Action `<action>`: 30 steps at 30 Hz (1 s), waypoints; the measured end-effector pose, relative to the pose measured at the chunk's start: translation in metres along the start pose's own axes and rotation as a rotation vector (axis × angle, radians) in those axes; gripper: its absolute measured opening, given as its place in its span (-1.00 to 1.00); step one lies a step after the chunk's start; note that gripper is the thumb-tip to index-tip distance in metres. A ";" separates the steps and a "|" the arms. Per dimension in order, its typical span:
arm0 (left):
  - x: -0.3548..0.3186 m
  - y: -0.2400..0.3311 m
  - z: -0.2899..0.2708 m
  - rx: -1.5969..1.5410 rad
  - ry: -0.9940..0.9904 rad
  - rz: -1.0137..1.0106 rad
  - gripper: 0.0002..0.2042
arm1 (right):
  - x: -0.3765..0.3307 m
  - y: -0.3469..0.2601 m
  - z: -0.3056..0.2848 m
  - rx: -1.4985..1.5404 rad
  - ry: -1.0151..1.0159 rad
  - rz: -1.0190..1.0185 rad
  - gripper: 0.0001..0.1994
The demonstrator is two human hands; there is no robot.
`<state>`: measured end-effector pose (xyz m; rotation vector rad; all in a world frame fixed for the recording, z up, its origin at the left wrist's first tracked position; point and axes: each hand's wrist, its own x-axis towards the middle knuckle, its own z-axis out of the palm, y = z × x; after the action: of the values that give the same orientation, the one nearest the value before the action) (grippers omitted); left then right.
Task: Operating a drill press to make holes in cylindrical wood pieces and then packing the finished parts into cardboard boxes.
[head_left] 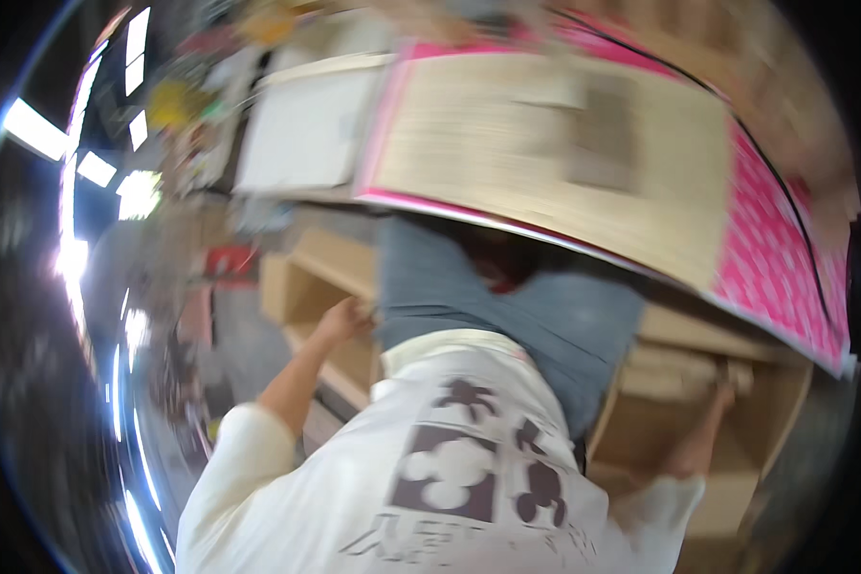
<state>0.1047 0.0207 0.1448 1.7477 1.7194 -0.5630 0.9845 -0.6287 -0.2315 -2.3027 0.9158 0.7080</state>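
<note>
My left hand [344, 320] is beside my left thigh, over an open cardboard box [320, 249]. Its fingers look curled closed, and what they hold, if anything, is hidden. On the other side, my right hand [725, 397] reaches into a second cardboard box [784, 411]. A small pale piece [739, 375] shows at its fingertips, beside a pale, folded-looking bundle [665, 373]. Motion smears the right fingers, so their grip is unclear. Ahead of me, a large cream sheet [488, 143] lies on the pink-covered table [770, 258], with a grey-brown flat block [601, 134] on it.
A black cable [780, 177] runs across the table's right side. White panels [301, 129] stand to the table's left. Another person's blurred hand [440, 24] is at the far edge. A red object [230, 258] and clutter lie on the left. The table edge spans above my lap.
</note>
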 end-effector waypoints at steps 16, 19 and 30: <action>-0.055 -0.061 0.080 -0.229 0.107 -0.140 -0.41 | -0.351 -0.200 0.095 -0.154 -0.376 -1.162 -0.50; -0.039 -0.075 0.095 -0.214 0.077 -0.108 -0.43 | -0.420 -0.224 0.119 -0.180 -0.428 -1.255 -0.52; -0.001 -0.120 0.147 -0.334 -0.030 -0.165 -0.37 | -0.560 -0.259 0.146 -0.330 -0.535 -1.464 -0.56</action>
<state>0.0034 -0.0845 0.0237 1.3679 1.8274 -0.3448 0.7850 -0.1284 0.1027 -2.1048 -1.1323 0.6776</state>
